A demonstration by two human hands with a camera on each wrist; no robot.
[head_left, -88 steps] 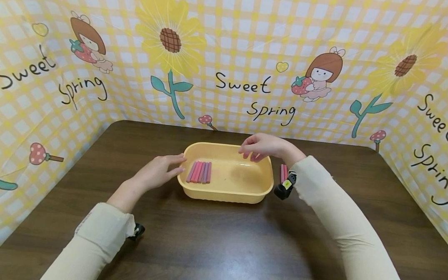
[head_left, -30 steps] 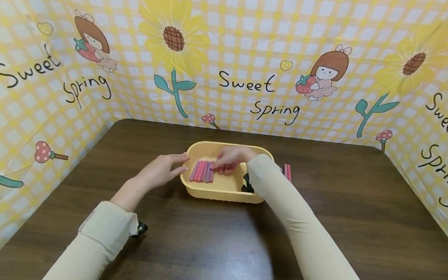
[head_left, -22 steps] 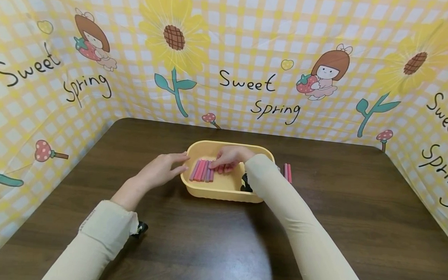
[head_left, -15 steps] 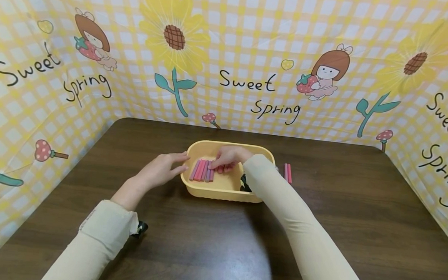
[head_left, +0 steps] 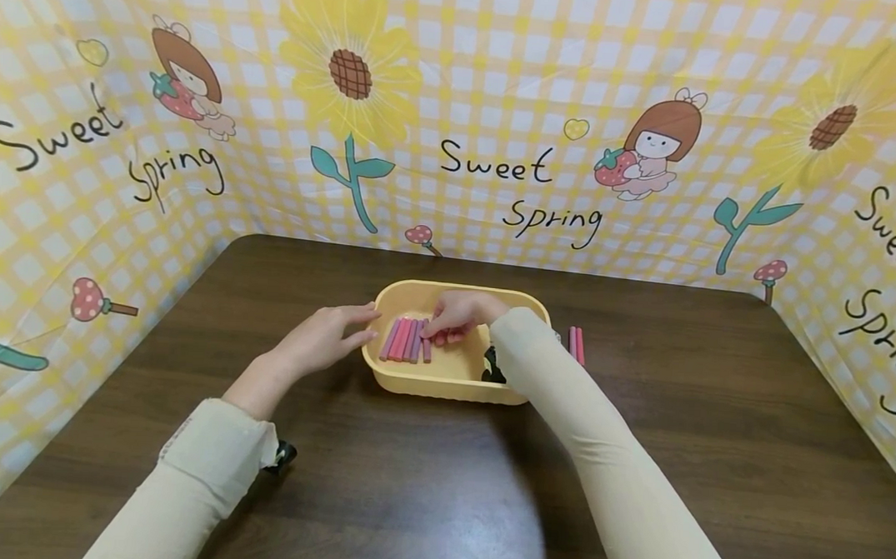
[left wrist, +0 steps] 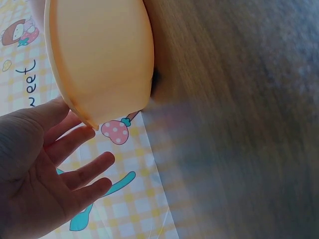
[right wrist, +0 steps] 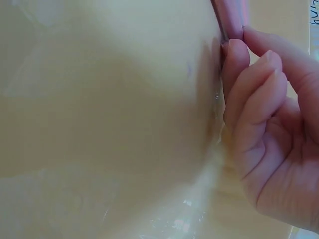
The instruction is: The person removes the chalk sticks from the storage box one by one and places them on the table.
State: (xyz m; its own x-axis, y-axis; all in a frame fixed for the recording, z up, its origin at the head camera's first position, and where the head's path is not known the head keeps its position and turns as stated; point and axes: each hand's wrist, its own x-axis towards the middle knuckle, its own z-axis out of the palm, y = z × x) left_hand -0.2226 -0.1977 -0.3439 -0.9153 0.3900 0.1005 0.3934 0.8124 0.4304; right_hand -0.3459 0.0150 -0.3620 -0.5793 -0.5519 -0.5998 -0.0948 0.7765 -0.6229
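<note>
One tub (head_left: 451,390): yellow, oblong, round-cornered, sitting upright on the table (head_left: 378,493), toward its far side. One row of sticks (head_left: 402,341), pink and purple: lying side by side on the tub's floor, at the left end, each running near to far. One purple stick (head_left: 426,354): lying in the tub just beside the row, on its right, its far part being covered by fingers. One right hand (head_left: 456,315): reaching into the tub from the right, grasping the purple stick in a pinch between thumb and forefinger, the other fingers curling loosely behind. One left hand (head_left: 313,340): touching the tub's rim at the left end with thumb and fingertips, its grip loose, the fingers extending and spreading rather than clenching; in the left wrist view two fingers are pointing free below the rim. Two loose sticks (head_left: 576,345), pinkish: lying side by side on the table, just right of the tub. Two pale sleeves (head_left: 613,453), one per arm: the left one is showing a folded cuff. Two black wrist cameras (head_left: 281,457): the right one is hanging over the tub's near right part. One checked cloth (head_left: 503,48), yellow and white: hanging behind the table and along both sides, bearing flowers, figures and "Sweet Spring" lettering.
</note>
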